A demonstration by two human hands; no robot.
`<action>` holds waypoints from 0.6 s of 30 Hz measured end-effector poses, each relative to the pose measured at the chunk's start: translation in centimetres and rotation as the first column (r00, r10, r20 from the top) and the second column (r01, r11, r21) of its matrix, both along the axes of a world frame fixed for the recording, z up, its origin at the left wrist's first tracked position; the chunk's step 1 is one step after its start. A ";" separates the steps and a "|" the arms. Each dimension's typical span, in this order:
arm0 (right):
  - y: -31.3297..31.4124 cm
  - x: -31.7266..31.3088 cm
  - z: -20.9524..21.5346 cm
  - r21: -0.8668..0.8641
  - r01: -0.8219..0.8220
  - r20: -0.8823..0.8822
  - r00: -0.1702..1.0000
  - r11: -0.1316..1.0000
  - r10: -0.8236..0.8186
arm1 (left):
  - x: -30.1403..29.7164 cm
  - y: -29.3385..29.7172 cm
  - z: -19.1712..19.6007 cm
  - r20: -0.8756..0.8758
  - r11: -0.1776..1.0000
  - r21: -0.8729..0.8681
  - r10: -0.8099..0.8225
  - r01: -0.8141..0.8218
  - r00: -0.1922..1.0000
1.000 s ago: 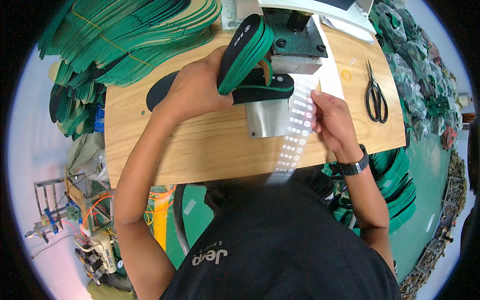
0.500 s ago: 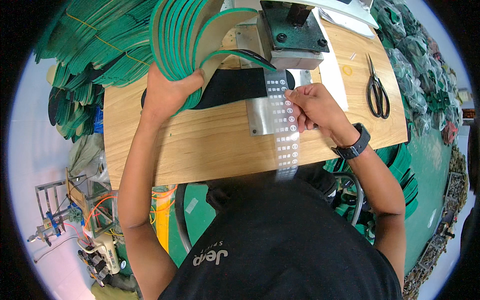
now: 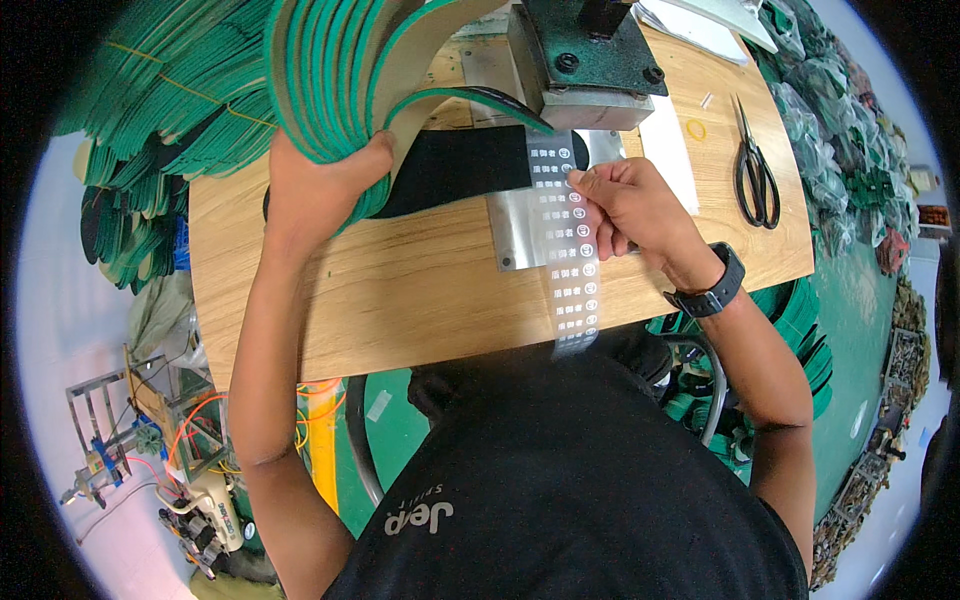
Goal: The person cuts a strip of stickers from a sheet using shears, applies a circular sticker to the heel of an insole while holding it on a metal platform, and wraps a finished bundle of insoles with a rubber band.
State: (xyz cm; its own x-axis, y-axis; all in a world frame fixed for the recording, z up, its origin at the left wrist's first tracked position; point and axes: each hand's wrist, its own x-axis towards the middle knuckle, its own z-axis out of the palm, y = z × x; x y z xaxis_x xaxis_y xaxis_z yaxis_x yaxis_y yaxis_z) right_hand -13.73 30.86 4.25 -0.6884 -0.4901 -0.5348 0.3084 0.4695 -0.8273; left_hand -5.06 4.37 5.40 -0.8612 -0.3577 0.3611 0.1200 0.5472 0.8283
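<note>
My left hand (image 3: 325,185) is wrapped round the lower end of a fanned stack of insoles (image 3: 325,80) with green edges and beige faces. One insole (image 3: 460,165), black side up, lies from that hand across to a metal plate (image 3: 515,235). Between my right thumb and fingers is the edge of a clear label strip (image 3: 572,272) printed with rows of small white marks. Its far end lies over the black insole's tip, and its near end hangs over the table edge. My right hand (image 3: 630,205) is closed in a pinch beside the press block (image 3: 595,108).
The dark press head (image 3: 590,45) stands just beyond the strip. Black-handled scissors (image 3: 757,185), a yellow ring (image 3: 696,129) and white paper (image 3: 668,150) lie on the wooden table (image 3: 400,290) at right. Bundled insoles (image 3: 180,100) crowd the far left; bagged ones (image 3: 810,110) fill the right.
The view has shifted slightly, so the stack and table's left side appear further left. Both hands keep their grips, and the strip stays nearly in place over the insole.
</note>
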 end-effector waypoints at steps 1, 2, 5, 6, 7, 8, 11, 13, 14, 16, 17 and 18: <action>0.0 0.0 -0.1 0.003 0.005 0.010 1.000 1.000 -0.005 | 0.0 0.0 -0.2 -0.023 1.000 -0.010 0.014 -0.014 1.000; -0.1 0.0 -0.1 0.005 0.005 0.018 1.000 1.000 -0.005 | 0.0 0.0 -0.3 -0.021 0.999 -0.046 0.019 -0.020 1.000; -0.4 0.0 -0.1 0.037 0.006 0.002 1.000 0.999 -0.006 | 0.0 0.0 -0.5 -0.032 0.994 -0.108 0.014 -0.018 0.999; -0.4 0.1 -0.1 0.036 0.013 0.008 1.000 0.999 -0.014 | 0.0 0.1 -0.4 -0.046 0.995 -0.098 -0.001 -0.003 0.999; -0.4 0.1 -0.2 0.035 0.020 0.014 1.000 0.999 -0.021 | -0.1 0.3 -0.4 -0.060 0.996 -0.087 -0.016 0.011 0.998; -0.4 0.1 -0.2 0.031 0.020 0.017 1.000 0.999 -0.021 | 0.0 0.3 -0.3 -0.048 0.994 -0.110 -0.011 0.006 0.999; -0.3 0.2 -0.3 0.018 0.024 0.025 0.999 1.000 -0.025 | 0.3 0.7 -0.5 0.012 0.984 -0.178 -0.006 0.008 1.000; -0.2 0.4 -0.2 0.006 0.032 0.026 0.999 0.999 -0.032 | 0.4 1.1 -0.5 0.088 0.975 -0.220 -0.013 0.032 0.996; -0.1 0.4 0.0 0.009 0.033 0.036 0.999 0.999 -0.033 | 0.1 1.0 -0.6 0.210 0.962 -0.241 -0.079 0.129 0.975; 0.1 0.5 0.3 0.014 0.033 0.056 0.998 0.999 -0.034 | -0.3 1.5 -0.4 0.310 0.913 -0.374 -0.041 0.162 0.950; 0.3 0.6 0.3 -0.011 0.045 0.061 0.997 0.999 -0.045 | -0.4 1.7 0.0 0.356 0.878 -0.442 -0.014 0.181 0.934; 0.6 0.7 0.2 -0.035 0.057 0.065 0.996 0.998 -0.055 | -0.4 1.8 -0.1 0.316 0.833 -0.523 -0.007 0.181 0.949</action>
State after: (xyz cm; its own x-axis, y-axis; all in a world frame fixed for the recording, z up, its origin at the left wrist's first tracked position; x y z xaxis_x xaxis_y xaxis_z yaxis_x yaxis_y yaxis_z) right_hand -13.01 31.44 4.40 -0.6801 -0.4719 -0.5611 0.3865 0.4196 -0.8213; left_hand -5.50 6.17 5.32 -0.9754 -0.0918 0.2005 -0.0022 0.9132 0.4075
